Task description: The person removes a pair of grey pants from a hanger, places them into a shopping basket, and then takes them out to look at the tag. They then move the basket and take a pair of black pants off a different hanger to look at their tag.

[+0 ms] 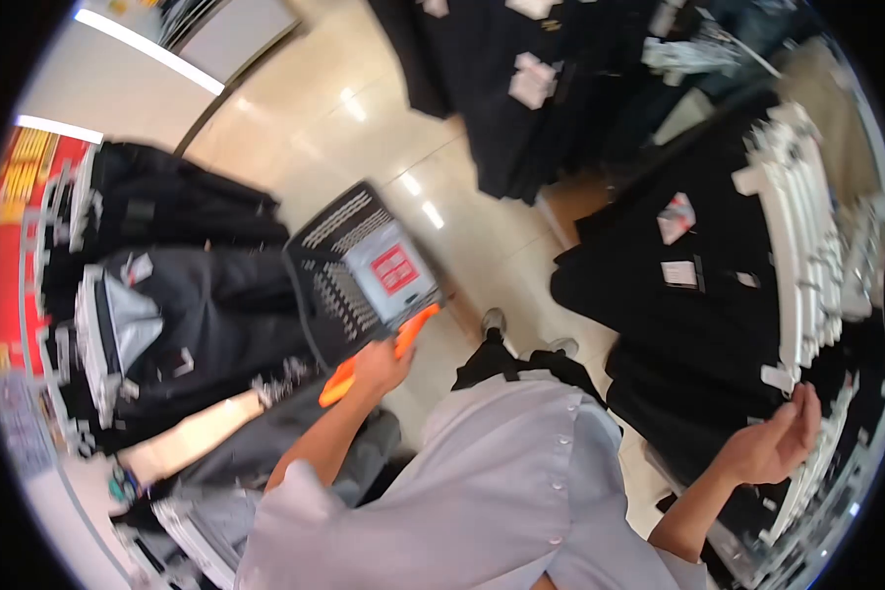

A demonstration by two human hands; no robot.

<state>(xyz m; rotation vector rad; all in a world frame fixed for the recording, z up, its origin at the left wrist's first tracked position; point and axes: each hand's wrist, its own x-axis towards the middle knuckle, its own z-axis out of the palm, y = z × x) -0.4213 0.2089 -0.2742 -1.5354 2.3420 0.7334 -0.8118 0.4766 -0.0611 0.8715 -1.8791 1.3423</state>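
Note:
My left hand (382, 366) is closed around the orange handle (415, 330) of a black shopping basket (329, 285). Inside the basket's slotted wall shows a white card with a red square print (391, 269). On the right, my right hand (779, 440) is raised with its fingers stretched upward, loosely bent and holding nothing visible. Its fingertips are right by the end clip of a white hanger (780, 378). Black trousers (703, 285) with paper tags hang from a tight row of white hangers (804, 236) just beyond that hand.
Dark grey trousers (216, 295) and black garments (167, 202) hang on a rack at left, beside a red sign (5, 246). More black clothes (521, 118) hang ahead. A pale tiled aisle (472, 206) runs between; my shoes (494, 321) stand on it.

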